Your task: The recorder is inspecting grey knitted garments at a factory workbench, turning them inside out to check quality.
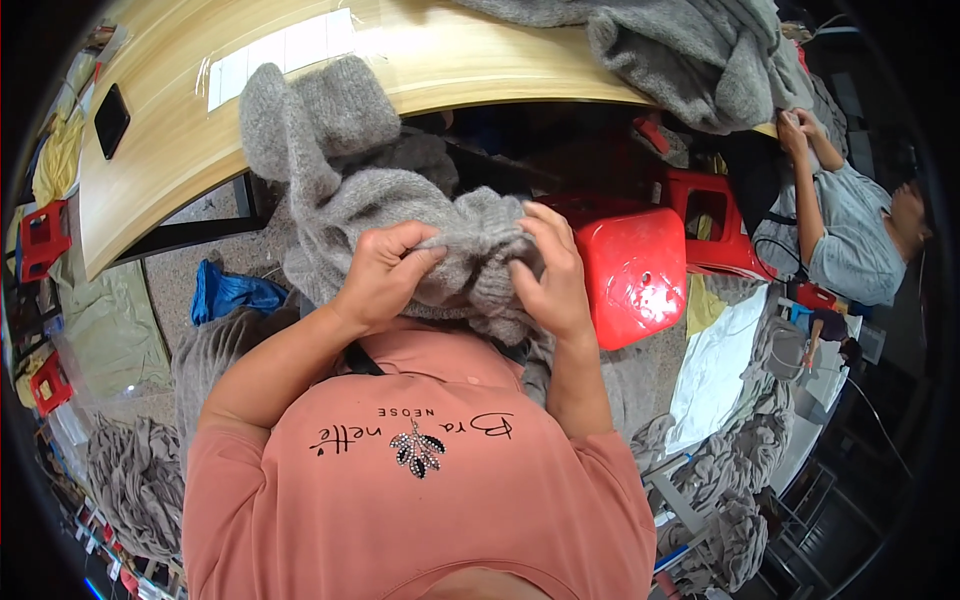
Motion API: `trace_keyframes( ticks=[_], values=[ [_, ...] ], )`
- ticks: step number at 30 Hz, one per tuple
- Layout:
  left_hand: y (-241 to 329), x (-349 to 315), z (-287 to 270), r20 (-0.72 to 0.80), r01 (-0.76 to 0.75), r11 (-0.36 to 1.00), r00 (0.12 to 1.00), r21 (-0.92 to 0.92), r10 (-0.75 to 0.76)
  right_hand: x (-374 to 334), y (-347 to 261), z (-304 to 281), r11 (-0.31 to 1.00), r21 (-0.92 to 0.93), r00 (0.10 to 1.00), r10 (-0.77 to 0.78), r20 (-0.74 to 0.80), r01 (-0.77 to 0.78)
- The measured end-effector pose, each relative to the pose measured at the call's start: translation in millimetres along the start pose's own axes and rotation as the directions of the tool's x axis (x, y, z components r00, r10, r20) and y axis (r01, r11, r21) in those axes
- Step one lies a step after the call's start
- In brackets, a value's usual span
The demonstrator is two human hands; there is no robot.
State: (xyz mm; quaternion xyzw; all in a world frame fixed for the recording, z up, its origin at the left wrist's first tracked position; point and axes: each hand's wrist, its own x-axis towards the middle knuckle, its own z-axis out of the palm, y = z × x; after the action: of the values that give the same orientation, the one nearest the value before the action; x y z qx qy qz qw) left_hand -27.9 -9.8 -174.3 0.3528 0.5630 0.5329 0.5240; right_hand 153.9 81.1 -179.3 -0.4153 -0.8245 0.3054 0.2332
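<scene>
In the head view, our left hand pinches the grey knit garment between thumb and forefinger; our right fingers curve over its bunched ribbing, thumb apart, their grip unclear. Holding both sides probably steadies the fold. Beyond our fingertips, the table seems to support the rest.

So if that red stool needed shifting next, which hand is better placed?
Probably the right hand: in this view it sits just beside the red stool, while the left hand is farther away, pinching the grey knit.
</scene>
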Motion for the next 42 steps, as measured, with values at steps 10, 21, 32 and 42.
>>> trace_keyframes(
  ticks=[10, 21, 32, 42],
  values=[
    [9.9, -0.3, 1.5, 0.149, 0.167, 0.986, 0.975, -0.011, -0.164, 7.2, -37.1, 23.8, 0.861, 0.298, 0.910, -0.401, -0.105, 0.413],
    [11.2, 7.5, -16.3, 0.029, 0.182, 0.943, 0.983, -0.277, -0.181, -18.7, 12.0, 13.7, 0.925, 0.374, 0.989, 0.111, -0.095, -0.068],
    [26.4, 20.5, -16.0, -0.006, 0.292, 0.795, 0.937, -0.532, -0.349, -39.0, 18.2, -15.0, 0.916, 0.270, 0.947, 0.248, 0.202, -0.298],
    [57.3, 8.1, 19.7, 0.178, 0.232, 0.963, 0.962, -0.135, -0.207, -22.8, -58.4, -26.4, 0.765, 0.063, 0.766, -0.634, -0.108, 0.641]
  ],
)
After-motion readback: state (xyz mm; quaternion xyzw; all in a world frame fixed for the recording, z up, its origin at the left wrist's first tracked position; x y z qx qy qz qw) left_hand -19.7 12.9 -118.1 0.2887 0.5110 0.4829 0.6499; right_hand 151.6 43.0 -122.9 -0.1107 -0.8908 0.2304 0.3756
